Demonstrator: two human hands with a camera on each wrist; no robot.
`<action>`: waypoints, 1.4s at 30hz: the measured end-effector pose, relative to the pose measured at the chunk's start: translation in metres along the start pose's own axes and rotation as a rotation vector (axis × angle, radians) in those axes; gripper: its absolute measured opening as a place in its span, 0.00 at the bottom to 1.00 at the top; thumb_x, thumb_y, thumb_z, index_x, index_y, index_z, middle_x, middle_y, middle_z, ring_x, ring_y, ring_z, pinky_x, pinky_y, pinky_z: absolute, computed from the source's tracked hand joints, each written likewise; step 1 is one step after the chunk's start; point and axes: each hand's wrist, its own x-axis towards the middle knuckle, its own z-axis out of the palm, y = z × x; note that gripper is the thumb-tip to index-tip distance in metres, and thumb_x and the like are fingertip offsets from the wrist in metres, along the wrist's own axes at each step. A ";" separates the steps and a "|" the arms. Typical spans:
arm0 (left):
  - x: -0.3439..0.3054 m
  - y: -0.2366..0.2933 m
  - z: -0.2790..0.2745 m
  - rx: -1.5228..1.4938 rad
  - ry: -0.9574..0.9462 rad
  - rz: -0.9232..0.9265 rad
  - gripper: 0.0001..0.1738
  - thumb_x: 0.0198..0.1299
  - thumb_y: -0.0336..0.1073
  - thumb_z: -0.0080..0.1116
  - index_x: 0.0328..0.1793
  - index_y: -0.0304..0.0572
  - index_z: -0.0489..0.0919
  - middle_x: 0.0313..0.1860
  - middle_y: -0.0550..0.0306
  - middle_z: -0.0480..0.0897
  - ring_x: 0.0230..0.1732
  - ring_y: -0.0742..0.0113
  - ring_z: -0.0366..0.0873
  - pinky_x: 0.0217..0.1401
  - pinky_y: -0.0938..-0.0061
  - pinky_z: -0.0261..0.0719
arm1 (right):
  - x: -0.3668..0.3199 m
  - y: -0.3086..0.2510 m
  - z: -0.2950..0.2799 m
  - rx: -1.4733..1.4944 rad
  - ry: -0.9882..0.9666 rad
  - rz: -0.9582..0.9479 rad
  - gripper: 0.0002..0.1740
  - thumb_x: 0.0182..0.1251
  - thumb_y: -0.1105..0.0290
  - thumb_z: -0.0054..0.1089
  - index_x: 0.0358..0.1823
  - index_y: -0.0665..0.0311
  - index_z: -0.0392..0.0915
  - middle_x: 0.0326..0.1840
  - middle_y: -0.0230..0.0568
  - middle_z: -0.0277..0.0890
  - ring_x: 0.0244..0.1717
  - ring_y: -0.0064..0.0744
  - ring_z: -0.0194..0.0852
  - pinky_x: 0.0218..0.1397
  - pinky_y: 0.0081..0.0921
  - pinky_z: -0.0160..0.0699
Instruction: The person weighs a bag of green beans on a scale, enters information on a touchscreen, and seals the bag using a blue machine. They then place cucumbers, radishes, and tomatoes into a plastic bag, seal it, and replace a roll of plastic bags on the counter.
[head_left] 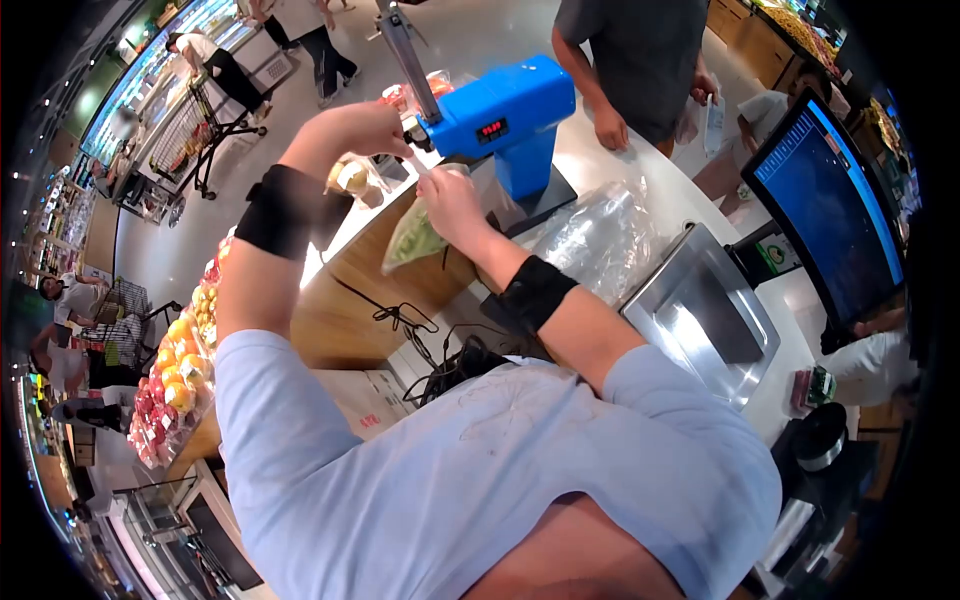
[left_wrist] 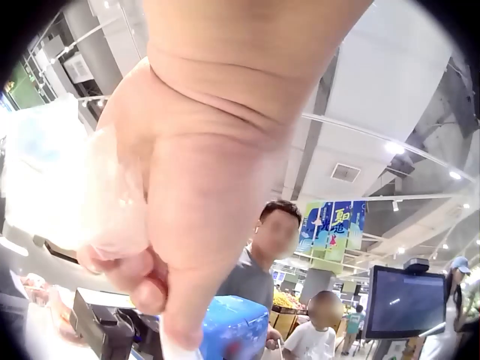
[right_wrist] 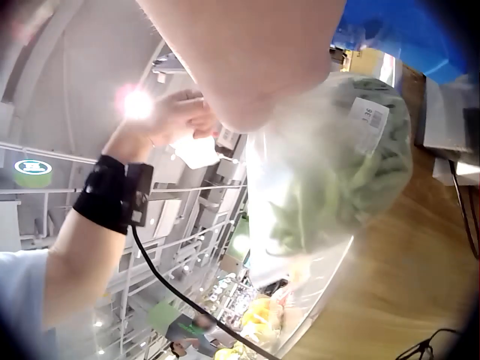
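Right wrist: translucent, bulging plastic bag (right_wrist: 334, 161) of slender green produce (right_wrist: 324, 201).

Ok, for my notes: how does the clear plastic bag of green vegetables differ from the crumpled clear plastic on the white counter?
The vegetable bag hangs at the right hand; the crumpled plastic lies on the counter. The bag bulges with greens; the plastic shows none. Both are see-through.

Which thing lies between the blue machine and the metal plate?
Clear plastic lies between the blue machine and the metal plate; the head view shows this.
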 end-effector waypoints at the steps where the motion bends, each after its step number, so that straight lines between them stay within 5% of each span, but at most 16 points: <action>1: 0.011 -0.005 -0.001 0.117 0.032 0.023 0.24 0.58 0.51 0.58 0.32 0.32 0.81 0.27 0.42 0.80 0.34 0.47 0.78 0.40 0.60 0.74 | 0.002 0.005 0.012 -0.034 0.072 0.074 0.13 0.68 0.65 0.47 0.29 0.62 0.76 0.27 0.47 0.77 0.38 0.54 0.74 0.45 0.48 0.67; 6: 0.042 -0.038 -0.006 0.262 0.043 0.048 0.22 0.58 0.49 0.58 0.31 0.32 0.81 0.26 0.40 0.79 0.32 0.46 0.76 0.40 0.59 0.73 | 0.022 0.026 0.046 -0.252 0.134 0.176 0.07 0.63 0.71 0.50 0.29 0.59 0.76 0.29 0.45 0.78 0.36 0.48 0.76 0.42 0.43 0.71; 10: 0.030 -0.040 -0.005 -0.018 0.146 0.156 0.19 0.58 0.44 0.59 0.29 0.29 0.79 0.20 0.42 0.76 0.22 0.55 0.71 0.32 0.63 0.70 | 0.025 0.077 0.086 -0.948 0.035 -0.171 0.05 0.55 0.72 0.55 0.33 0.56 0.78 0.26 0.38 0.76 0.30 0.41 0.77 0.37 0.36 0.73; 13: 0.032 -0.054 0.000 -0.218 0.152 0.144 0.19 0.57 0.41 0.59 0.25 0.28 0.79 0.15 0.50 0.74 0.20 0.70 0.71 0.29 0.68 0.70 | 0.029 0.051 0.068 -0.647 -0.095 0.100 0.09 0.66 0.67 0.50 0.41 0.60 0.78 0.31 0.42 0.78 0.34 0.44 0.78 0.38 0.38 0.72; 15: 0.040 -0.063 0.004 -0.301 0.126 0.099 0.18 0.55 0.41 0.60 0.24 0.29 0.79 0.15 0.53 0.75 0.20 0.69 0.71 0.28 0.70 0.69 | 0.033 0.050 0.066 -0.056 0.118 0.243 0.14 0.72 0.64 0.46 0.45 0.62 0.80 0.31 0.49 0.78 0.35 0.50 0.76 0.36 0.41 0.70; 18: 0.046 -0.067 0.010 -0.415 0.115 0.035 0.18 0.53 0.40 0.61 0.21 0.30 0.80 0.16 0.59 0.77 0.20 0.75 0.70 0.26 0.73 0.68 | 0.036 0.047 0.069 -0.025 0.232 0.228 0.12 0.71 0.65 0.47 0.41 0.61 0.80 0.29 0.51 0.77 0.37 0.53 0.75 0.39 0.41 0.71; 19: 0.049 -0.072 0.012 -0.448 0.103 0.043 0.17 0.53 0.40 0.61 0.21 0.31 0.80 0.16 0.60 0.77 0.19 0.75 0.70 0.26 0.73 0.68 | 0.038 0.047 0.066 -0.029 0.075 0.351 0.14 0.71 0.64 0.46 0.41 0.62 0.80 0.33 0.51 0.78 0.40 0.53 0.75 0.42 0.41 0.71; 24: 0.050 -0.073 0.011 -0.513 0.099 0.022 0.14 0.53 0.37 0.62 0.24 0.29 0.82 0.18 0.59 0.80 0.22 0.75 0.75 0.28 0.76 0.71 | 0.035 0.040 0.052 -0.034 0.053 0.259 0.14 0.71 0.64 0.44 0.47 0.60 0.78 0.41 0.47 0.79 0.45 0.48 0.74 0.48 0.39 0.71; 26: 0.050 -0.076 0.016 -0.531 0.126 0.013 0.15 0.55 0.37 0.63 0.27 0.28 0.82 0.18 0.59 0.79 0.21 0.75 0.74 0.27 0.75 0.71 | 0.031 0.052 0.068 -0.082 0.181 0.198 0.16 0.70 0.65 0.42 0.36 0.63 0.80 0.35 0.50 0.80 0.43 0.52 0.76 0.47 0.40 0.72; 28: 0.034 -0.068 0.020 -0.446 0.174 -0.055 0.15 0.55 0.38 0.63 0.28 0.30 0.82 0.23 0.56 0.82 0.25 0.69 0.78 0.31 0.71 0.73 | 0.027 0.052 0.064 0.155 0.197 0.138 0.16 0.70 0.65 0.42 0.32 0.66 0.77 0.33 0.53 0.78 0.39 0.55 0.76 0.42 0.43 0.73; 31: -0.009 -0.017 0.025 -0.002 0.666 0.159 0.12 0.55 0.38 0.62 0.27 0.34 0.80 0.34 0.49 0.78 0.38 0.49 0.77 0.42 0.65 0.74 | 0.013 0.020 0.026 0.079 0.125 0.168 0.16 0.70 0.66 0.42 0.30 0.67 0.75 0.31 0.53 0.77 0.38 0.55 0.76 0.42 0.44 0.72; 34: -0.027 0.036 0.019 0.104 0.618 0.092 0.14 0.55 0.39 0.62 0.26 0.34 0.79 0.28 0.49 0.76 0.34 0.48 0.76 0.37 0.60 0.74 | -0.006 0.010 0.004 0.119 0.034 0.135 0.14 0.70 0.66 0.43 0.33 0.68 0.75 0.30 0.53 0.76 0.36 0.55 0.75 0.41 0.44 0.72; 36: -0.032 0.067 0.013 0.016 0.672 0.225 0.15 0.57 0.39 0.61 0.26 0.33 0.79 0.21 0.49 0.73 0.26 0.56 0.75 0.30 0.64 0.71 | -0.021 -0.003 -0.026 0.185 0.059 0.130 0.11 0.69 0.67 0.46 0.35 0.68 0.74 0.30 0.52 0.75 0.37 0.54 0.74 0.40 0.43 0.72; 37: -0.033 0.081 0.010 -0.188 0.559 0.191 0.15 0.58 0.39 0.60 0.25 0.32 0.79 0.19 0.50 0.72 0.22 0.63 0.72 0.28 0.67 0.68 | -0.029 -0.004 -0.039 0.288 0.032 0.293 0.10 0.67 0.69 0.46 0.34 0.66 0.75 0.29 0.49 0.75 0.37 0.51 0.74 0.41 0.41 0.72; 39: -0.017 0.087 0.015 -0.491 0.439 0.231 0.18 0.62 0.38 0.57 0.23 0.31 0.78 0.14 0.58 0.72 0.19 0.78 0.62 0.23 0.76 0.61 | -0.043 -0.009 -0.071 0.256 0.075 0.265 0.10 0.66 0.69 0.45 0.33 0.65 0.75 0.29 0.48 0.75 0.38 0.50 0.75 0.42 0.41 0.71; 42: 0.011 0.118 0.016 -1.001 0.264 0.220 0.19 0.65 0.39 0.54 0.24 0.32 0.76 0.20 0.62 0.77 0.25 0.75 0.76 0.29 0.80 0.70 | -0.058 0.004 -0.108 0.092 0.166 0.276 0.10 0.63 0.69 0.46 0.30 0.63 0.76 0.29 0.47 0.75 0.38 0.49 0.75 0.43 0.40 0.71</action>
